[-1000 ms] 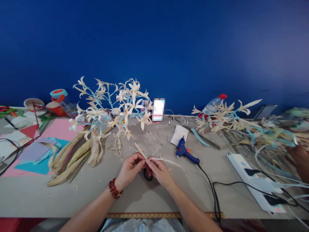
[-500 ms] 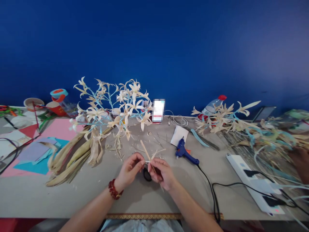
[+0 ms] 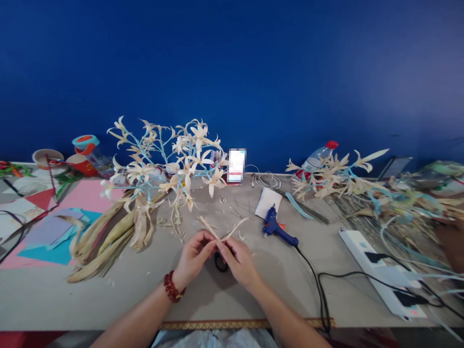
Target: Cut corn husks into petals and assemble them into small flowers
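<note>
strips point(image 3: 209, 228) sit pinched between the fingertips of your left hand point(image 3: 197, 252) and right hand point(image 3: 237, 261), close together, ends splayed forward over the table point(image 3: 203, 304). husks point(image 3: 116, 236) lie off left, with table between; the glue gun point(image 3: 277, 228) rests right, its cord point(image 3: 309, 262) crossing the near edge point(image 3: 217, 324).

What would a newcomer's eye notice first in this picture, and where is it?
Probably the deep blue wall across the upper half, with a spray of pale flowers before it, left of centre. Nearer, at the middle, the left hand and right hand pinch thin pale strips. A blue glue gun lies to their right.
</note>
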### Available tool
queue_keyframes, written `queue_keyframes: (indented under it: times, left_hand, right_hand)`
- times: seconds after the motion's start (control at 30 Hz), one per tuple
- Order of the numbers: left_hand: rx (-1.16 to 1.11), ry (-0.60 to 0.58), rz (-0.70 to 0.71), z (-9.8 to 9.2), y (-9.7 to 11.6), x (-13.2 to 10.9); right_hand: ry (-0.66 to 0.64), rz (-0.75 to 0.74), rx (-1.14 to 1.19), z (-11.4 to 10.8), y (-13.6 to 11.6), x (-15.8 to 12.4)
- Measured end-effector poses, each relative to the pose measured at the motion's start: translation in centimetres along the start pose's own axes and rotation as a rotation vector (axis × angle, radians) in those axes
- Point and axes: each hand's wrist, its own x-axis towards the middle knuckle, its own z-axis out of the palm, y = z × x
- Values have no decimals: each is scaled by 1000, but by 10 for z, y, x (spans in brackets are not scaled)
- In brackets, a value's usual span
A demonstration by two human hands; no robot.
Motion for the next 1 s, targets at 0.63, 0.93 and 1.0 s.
queue_keyframes:
  times: [0.63,0.93,1.0]
  left_hand:
    - [-195,-80,-45,4,1,-5]
    - [11,-63,60,-3,-5,-5]
    - [-29,-85,46,-2,-3,-6]
  right_hand:
    - [-244,285,671,-1,1,-2]
    - [-135,135,333,2,-4,-4]
    - [-182,243,527,1,-4,-4]
